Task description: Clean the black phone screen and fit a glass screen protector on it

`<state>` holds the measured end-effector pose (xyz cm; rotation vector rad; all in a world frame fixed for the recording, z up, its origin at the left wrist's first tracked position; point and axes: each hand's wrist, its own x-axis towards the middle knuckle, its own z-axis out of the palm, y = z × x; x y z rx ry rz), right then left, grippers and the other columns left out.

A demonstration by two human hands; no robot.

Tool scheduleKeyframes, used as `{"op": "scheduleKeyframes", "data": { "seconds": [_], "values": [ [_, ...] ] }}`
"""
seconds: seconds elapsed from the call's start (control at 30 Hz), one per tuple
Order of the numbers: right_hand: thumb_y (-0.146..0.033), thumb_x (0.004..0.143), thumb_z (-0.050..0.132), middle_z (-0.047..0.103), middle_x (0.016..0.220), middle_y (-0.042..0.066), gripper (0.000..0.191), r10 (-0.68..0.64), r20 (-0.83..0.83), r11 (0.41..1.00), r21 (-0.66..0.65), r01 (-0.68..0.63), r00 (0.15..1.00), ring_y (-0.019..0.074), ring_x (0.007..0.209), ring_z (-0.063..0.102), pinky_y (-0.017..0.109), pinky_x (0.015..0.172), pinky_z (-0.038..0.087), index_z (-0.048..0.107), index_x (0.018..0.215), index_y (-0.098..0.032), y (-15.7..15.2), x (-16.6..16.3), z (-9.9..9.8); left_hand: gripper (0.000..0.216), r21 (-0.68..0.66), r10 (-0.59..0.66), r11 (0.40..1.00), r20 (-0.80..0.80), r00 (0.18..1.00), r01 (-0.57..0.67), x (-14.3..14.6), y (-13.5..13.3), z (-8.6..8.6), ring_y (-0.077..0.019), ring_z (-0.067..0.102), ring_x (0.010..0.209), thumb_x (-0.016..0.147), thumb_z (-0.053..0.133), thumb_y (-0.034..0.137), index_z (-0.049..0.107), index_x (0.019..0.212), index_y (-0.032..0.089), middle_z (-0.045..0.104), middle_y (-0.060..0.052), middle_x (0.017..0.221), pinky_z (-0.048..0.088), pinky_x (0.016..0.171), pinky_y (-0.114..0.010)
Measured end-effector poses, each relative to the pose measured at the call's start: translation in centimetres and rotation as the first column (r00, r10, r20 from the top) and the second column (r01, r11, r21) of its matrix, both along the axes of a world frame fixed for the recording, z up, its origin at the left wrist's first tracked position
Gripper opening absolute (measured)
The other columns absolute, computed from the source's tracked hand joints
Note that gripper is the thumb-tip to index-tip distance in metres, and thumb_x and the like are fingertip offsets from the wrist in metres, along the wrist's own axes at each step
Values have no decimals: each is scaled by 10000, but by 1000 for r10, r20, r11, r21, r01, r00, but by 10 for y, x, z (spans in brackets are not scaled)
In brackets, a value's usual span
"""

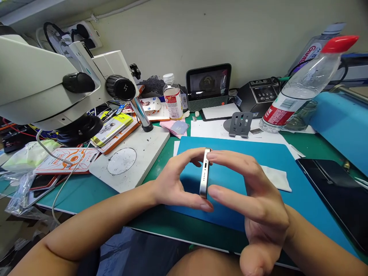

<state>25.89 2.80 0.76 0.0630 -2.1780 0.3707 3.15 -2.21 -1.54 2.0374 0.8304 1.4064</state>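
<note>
A smartphone point(204, 174) is held on edge above the blue mat, its silver frame with the charging port and speaker holes turned toward me. My left hand point(175, 180) grips it between the thumb at the lower end and the fingers at the upper end. To its right is my right hand point(255, 199), fingers spread and thumb apart below. One right fingertip appears to touch the phone's upper end; another is beside its lower end. Both broad faces of the phone are hidden at this angle.
A microscope point(94, 84) stands left on its white base point(155, 142). Behind the blue mat point(230, 145) are a grey phone stand point(240, 124), a smart display point(209, 82) and a drink bottle point(173, 99). On the right, a red-capped bottle point(299, 96) leans near a black tablet point(330, 191).
</note>
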Motion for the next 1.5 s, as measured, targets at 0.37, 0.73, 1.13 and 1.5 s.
{"op": "scheduleKeyframes", "data": {
  "seconds": [0.37,0.73,1.13,1.5],
  "values": [
    [-709,1004,439,529,1580,164,615,9,-49,999,38,-7,999,393,1382,596,628,1121,518,597,1397,-264,2,-3,-1,1009,49,-24,999,5,1000,24,-1,3,-1,-304,730,1123,696,951,617,503,1547,311,729,-100,1300,570,938,-367],
    [-462,1073,452,500,1507,206,329,-69,-25,974,213,73,997,325,1459,524,521,1120,564,623,1205,-215,6,-7,10,950,89,-12,996,38,999,8,5,2,2,-273,737,1071,750,914,624,510,1561,337,739,-87,1275,584,852,-331],
    [-358,1011,592,569,1456,169,129,-118,-39,965,231,123,992,304,1382,591,495,1059,618,642,1087,-265,4,-4,13,932,128,6,992,-32,999,-2,7,2,4,-271,752,1051,798,876,624,482,1574,292,743,-102,1291,608,863,-339],
    [-395,978,658,576,1494,157,480,-55,-100,998,-4,55,993,324,1360,603,512,1103,572,586,1427,-242,5,-3,4,860,76,15,997,-8,1000,-14,7,-2,6,-274,732,1079,806,857,643,530,1511,275,732,-103,1262,592,903,-368]
  ]
}}
